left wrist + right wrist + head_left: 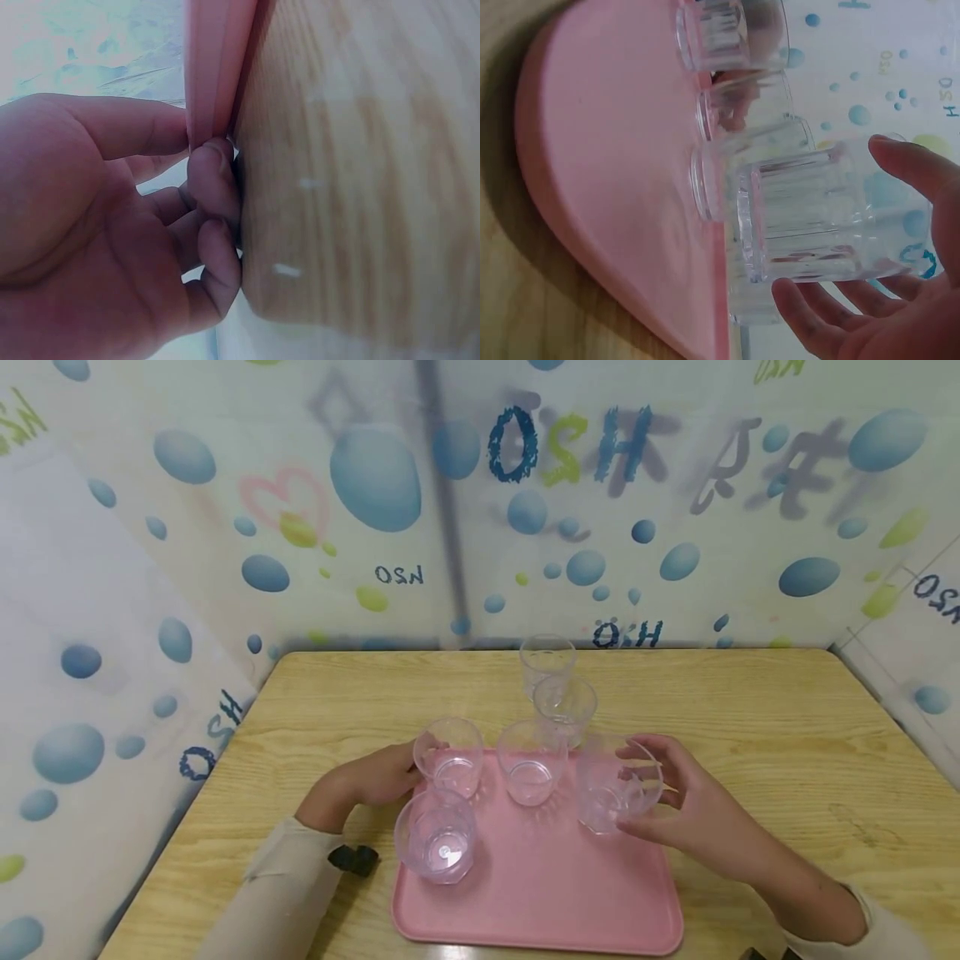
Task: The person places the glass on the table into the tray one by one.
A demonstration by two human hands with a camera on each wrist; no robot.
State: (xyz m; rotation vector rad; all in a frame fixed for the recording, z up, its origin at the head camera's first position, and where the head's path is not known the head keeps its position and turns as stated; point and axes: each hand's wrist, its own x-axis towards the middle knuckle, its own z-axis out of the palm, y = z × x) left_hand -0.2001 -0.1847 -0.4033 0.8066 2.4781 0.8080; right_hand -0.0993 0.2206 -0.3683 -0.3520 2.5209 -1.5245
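Note:
A pink tray (pixel 555 893) lies on the wooden table. My left hand (pixel 386 774) pinches its left rim; in the left wrist view the thumb lies against the tray's side (pixel 214 67) and the curled fingers are at its lower edge. My right hand (pixel 682 802) grips a clear plastic cup (pixel 810 217) between thumb and fingers, over the tray's right part and tilted slightly. Also on the tray stand a front-left cup (pixel 437 852), a back-left cup (pixel 450 768) beside my left hand, and a middle cup (pixel 532 772).
Behind the tray, two more clear cups stand on the table, a nearer cup (pixel 566 710) and a farther cup (pixel 547 664) close to the back edge. A patterned wall covering (pixel 465 552) rises right behind the table (pixel 787 735).

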